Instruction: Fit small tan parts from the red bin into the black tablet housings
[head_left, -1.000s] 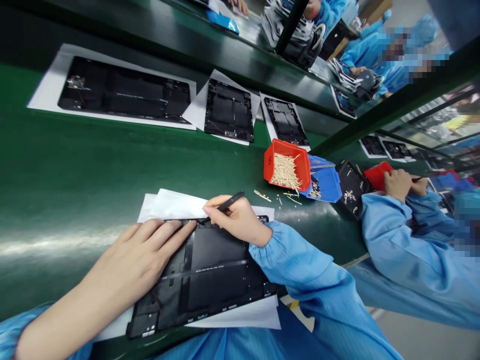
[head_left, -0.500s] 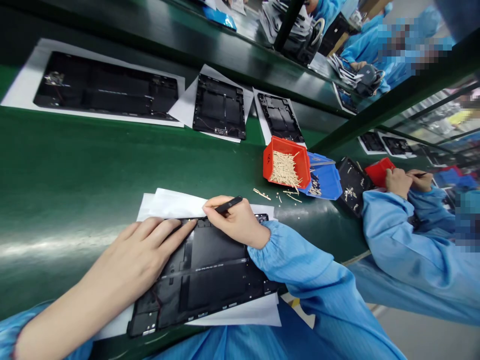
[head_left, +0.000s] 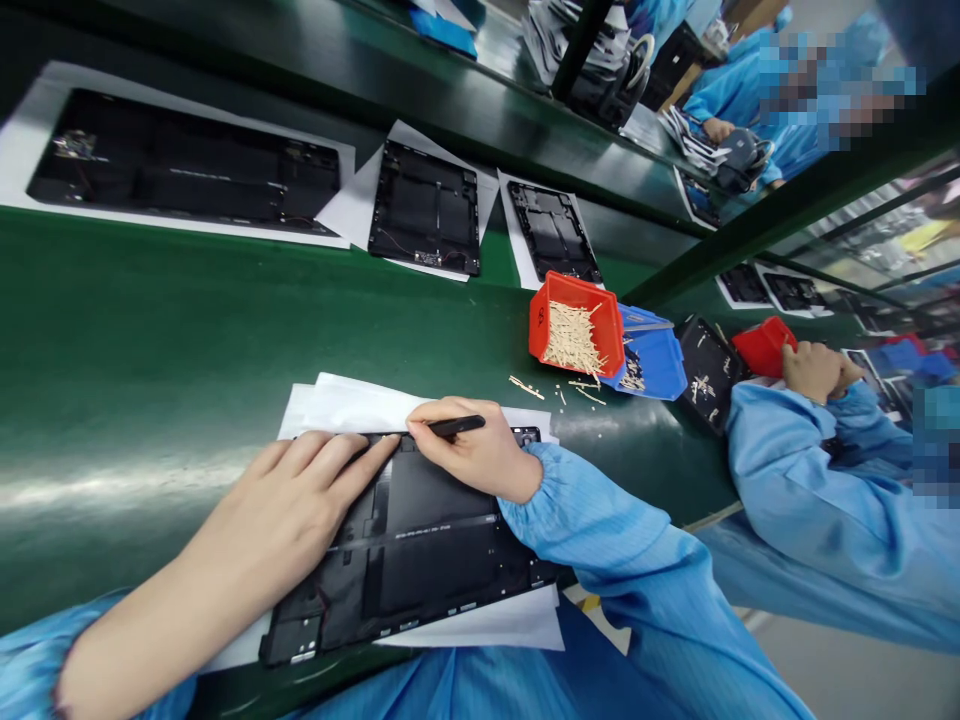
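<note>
A black tablet back housing (head_left: 439, 570) lies tilted on white sheets (head_left: 356, 395) at the bench's near edge. Across its left part rests my left hand (head_left: 300, 490), fingers stretched out, with the fingertips on the far rim. My right hand (head_left: 480, 455) pinches black tweezers (head_left: 459, 426), whose back end points right. Their tips are hidden behind my fingers at the housing's far rim, just right of my left index fingertip. Whether the tips hold a small part cannot be seen.
Beyond my right hand stand a red bin (head_left: 576, 325) of thin beige strips, a blue bin (head_left: 651, 355) and a black tray (head_left: 709, 375). Loose strips (head_left: 526, 387) lie before them. More tablet housings (head_left: 424, 210) line the back. A co-worker's sleeve (head_left: 795, 450) is at right.
The tweezers have tipped lower, closer to level, and my left fingertips have shifted slightly right along the rim. The view has moved a little. The co-worker's hands have shifted by the other red bin.
</note>
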